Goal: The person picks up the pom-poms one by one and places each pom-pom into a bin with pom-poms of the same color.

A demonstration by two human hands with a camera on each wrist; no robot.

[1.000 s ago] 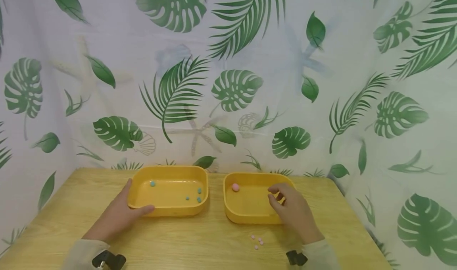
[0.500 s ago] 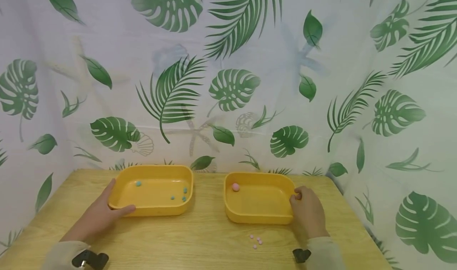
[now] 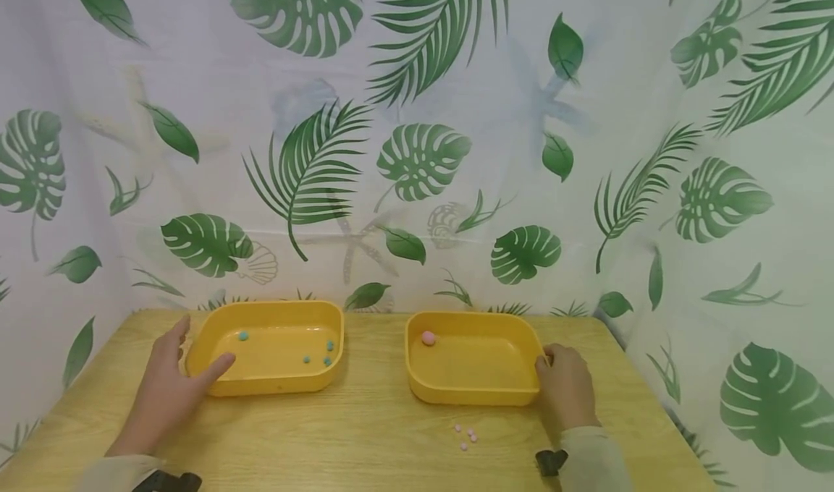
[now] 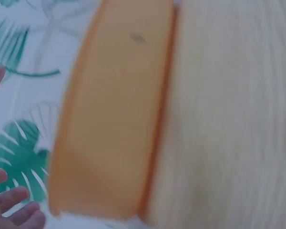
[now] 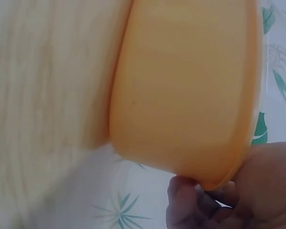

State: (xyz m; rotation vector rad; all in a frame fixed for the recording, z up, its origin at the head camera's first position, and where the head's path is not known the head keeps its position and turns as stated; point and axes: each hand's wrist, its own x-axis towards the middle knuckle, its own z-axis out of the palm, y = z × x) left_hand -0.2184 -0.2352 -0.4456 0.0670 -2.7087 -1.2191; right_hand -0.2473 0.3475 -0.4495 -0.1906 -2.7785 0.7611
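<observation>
Two yellow plastic trays stand on the table. In the head view my left hand (image 3: 163,391) hovers at the left end of the left tray (image 3: 280,386), fingers and thumb spread; the left wrist view shows fingers (image 4: 19,198) apart from its wall. Several small blue balls (image 3: 243,336) lie inside it. My right hand (image 3: 568,387) pinches the right end of the right tray (image 3: 472,396), thumb and curled fingers around its rim in the right wrist view. A larger pink ball (image 3: 428,338) sits in that tray's back left corner. Several tiny pink balls (image 3: 472,435) lie in front of it.
The wood-grain table (image 3: 365,434) reaches back to a white curtain (image 3: 417,275) printed with green leaves, which also hangs at both sides. A strip of table separates the two trays. Each wrist wears a black strap mount (image 3: 551,462).
The left tray has slid left with my left hand, which has since let go of it. My right hand has moved right from over the right tray to grip its right rim.
</observation>
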